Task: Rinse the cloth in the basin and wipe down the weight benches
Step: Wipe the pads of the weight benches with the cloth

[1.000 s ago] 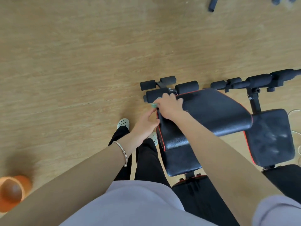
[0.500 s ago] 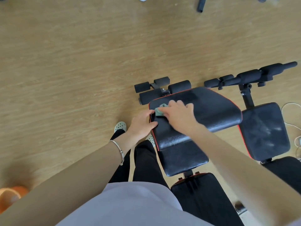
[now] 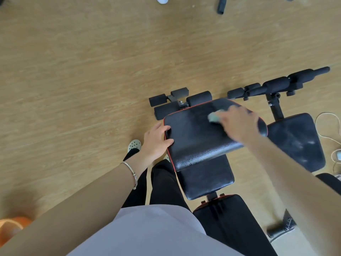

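Down by the floor, well to the left of the left fingers and nearer the person, an orange basin [image 3: 10,228] pokes in at the corner of the view; only its rim shows, so I cannot tell what is in it. The left hand [image 3: 156,141] holds the left edge of the weight bench's [image 3: 206,178] padded worktop [image 3: 193,141], its thumb lying on the black top and its fingers [image 3: 162,127] loosely curved at the red-piped edge. A thin bracelet [image 3: 133,174] sits on that wrist. Across the pad, the right hand [image 3: 238,124] lies on the far part of the top over a pale green cloth [image 3: 214,118], which sticks out just left of its fingertips. That hand is blurred, so I cannot tell whether its fingers are spread or curled round the cloth. Just beyond the left fingers are black foam rollers [image 3: 166,109]. To the right of the right fingers stands a second bench [image 3: 297,141], its pad streaked pale.
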